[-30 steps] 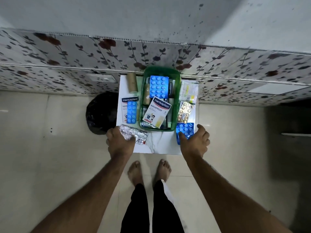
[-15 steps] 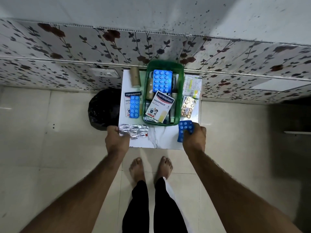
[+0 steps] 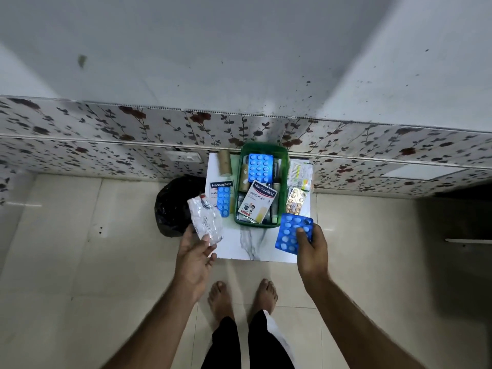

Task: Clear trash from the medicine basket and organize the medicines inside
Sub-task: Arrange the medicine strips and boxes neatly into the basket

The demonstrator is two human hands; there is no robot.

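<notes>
Against the flower-patterned wall, the small white table (image 3: 239, 246) has given up two strips in the last second: your left hand (image 3: 195, 255) has lifted the crumpled silver blister strip (image 3: 206, 222) off its near edge, fingers pinching its lower end, and swung it toward the black trash bag (image 3: 174, 206) on the floor beside the table. That one looks like trash. Further right sits the green medicine basket (image 3: 262, 186), still part-filled, and your right hand (image 3: 312, 251) has raised the blue tablet strip (image 3: 291, 233), thumb clamped on its face, likely bound for the basket.
</notes>
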